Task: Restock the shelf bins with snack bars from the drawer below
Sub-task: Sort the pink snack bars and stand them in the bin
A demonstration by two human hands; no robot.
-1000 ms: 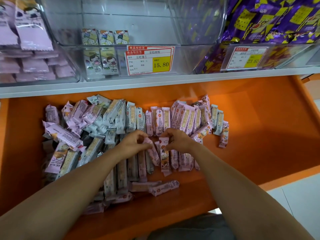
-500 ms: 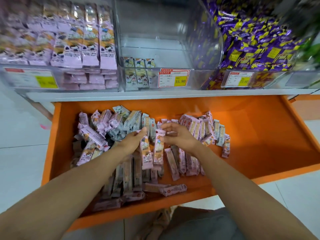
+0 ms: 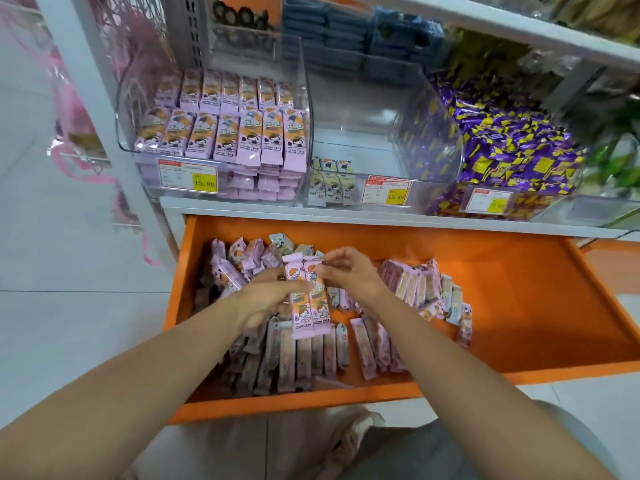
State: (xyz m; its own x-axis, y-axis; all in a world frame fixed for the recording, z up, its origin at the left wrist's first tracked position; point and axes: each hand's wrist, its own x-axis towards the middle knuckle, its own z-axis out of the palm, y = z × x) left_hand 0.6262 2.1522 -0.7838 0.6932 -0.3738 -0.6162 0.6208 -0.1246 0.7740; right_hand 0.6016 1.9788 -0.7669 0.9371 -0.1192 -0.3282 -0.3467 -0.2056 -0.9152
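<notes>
Gripping two pink snack bars side by side, the left hand curls round their middles above the orange drawer, while the right hand pinches their top edges. Loose bars lie beneath in the drawer. Beyond, the left bin looks full of pink bars and the middle bin is nearly bare. Slick wrappers could slide apart on the lift, or land in the wrong bin.

Middle bin mostly bare — open-topped, left bin packed
</notes>
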